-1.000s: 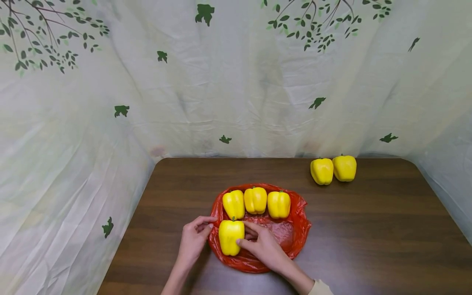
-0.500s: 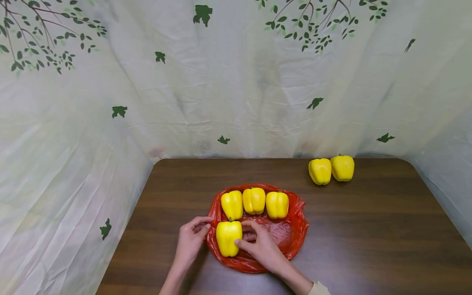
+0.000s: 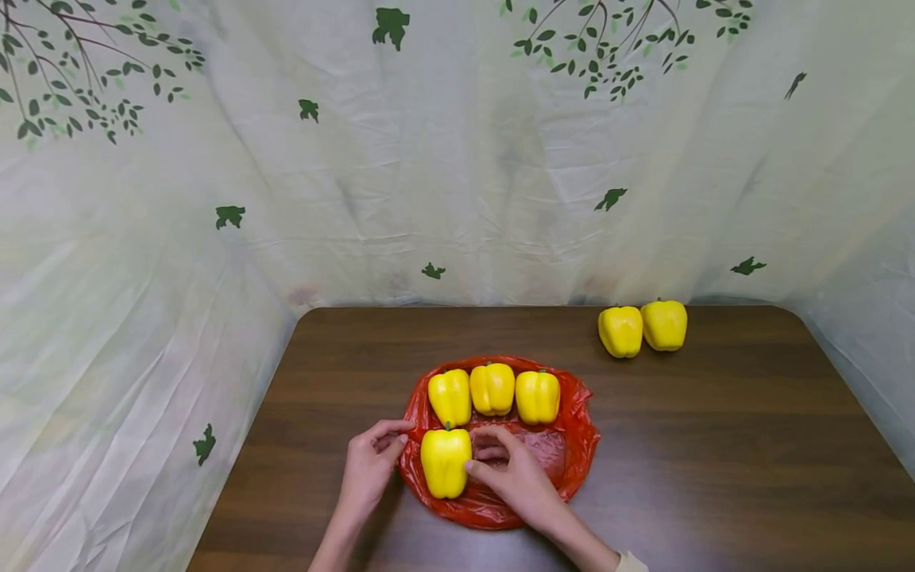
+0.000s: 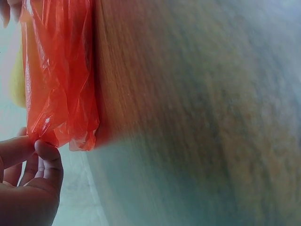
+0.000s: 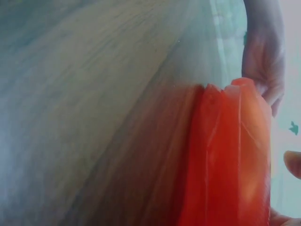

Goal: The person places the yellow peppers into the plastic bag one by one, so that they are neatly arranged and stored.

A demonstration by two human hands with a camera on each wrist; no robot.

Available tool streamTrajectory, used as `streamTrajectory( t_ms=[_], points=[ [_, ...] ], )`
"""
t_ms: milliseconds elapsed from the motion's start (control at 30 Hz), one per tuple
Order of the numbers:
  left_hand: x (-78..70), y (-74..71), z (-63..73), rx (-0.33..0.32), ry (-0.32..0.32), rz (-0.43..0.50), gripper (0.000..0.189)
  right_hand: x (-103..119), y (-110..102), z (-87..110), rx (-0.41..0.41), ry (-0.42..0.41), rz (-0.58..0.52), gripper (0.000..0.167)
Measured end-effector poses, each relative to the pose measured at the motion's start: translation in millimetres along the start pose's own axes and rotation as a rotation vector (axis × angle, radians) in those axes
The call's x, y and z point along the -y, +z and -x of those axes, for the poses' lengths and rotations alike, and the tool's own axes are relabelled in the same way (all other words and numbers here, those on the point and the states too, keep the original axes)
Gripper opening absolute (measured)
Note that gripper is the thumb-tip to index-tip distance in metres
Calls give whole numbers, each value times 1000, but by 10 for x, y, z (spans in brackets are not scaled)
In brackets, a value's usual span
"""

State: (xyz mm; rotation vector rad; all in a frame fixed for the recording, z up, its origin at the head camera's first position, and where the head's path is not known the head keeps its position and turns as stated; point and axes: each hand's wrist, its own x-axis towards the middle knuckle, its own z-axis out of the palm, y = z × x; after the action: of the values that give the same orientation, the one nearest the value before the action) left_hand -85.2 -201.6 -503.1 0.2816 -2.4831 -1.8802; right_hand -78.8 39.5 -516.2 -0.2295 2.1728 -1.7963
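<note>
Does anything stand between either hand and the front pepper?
Yes, on one side: the bag rim, pinched by the left hand, lies between that hand and the front pepper. Nothing visible blocks the right hand.

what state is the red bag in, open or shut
Open: in the head view the red bag lies with its mouth wide, four yellow peppers showing inside.
</note>
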Motion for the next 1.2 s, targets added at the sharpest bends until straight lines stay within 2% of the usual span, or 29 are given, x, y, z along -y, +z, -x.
streamTrajectory(
  t_ms=[167,467,700,833,967,1033,1167,1200],
  points=[
    [-25,3,-4,3,-22,-4,19,21,-81,52,-10,-10,-37,49],
    [58,11,-21,-5,55,5,19,68,-271,136,-55,-25,-35,53],
    [67,21,-31,-6,56,-2,19,70,-425,205,-128,-30,-74,51],
    [55,17,-32,-3,45,-3,18,56,-517,245,-176,-67,-100,45],
    [46,14,-36,3,37,3,18,52,-623,278,-224,-100,-81,42],
    [25,9,-31,6,20,6,18,57,-685,295,-240,-108,-75,42],
    [-179,7,42,18,-8,-8,18,59,-833,325,-267,-135,-46,44],
    [-177,9,39,16,-7,-14,19,59,-876,334,-274,-152,-40,43]
  ],
)
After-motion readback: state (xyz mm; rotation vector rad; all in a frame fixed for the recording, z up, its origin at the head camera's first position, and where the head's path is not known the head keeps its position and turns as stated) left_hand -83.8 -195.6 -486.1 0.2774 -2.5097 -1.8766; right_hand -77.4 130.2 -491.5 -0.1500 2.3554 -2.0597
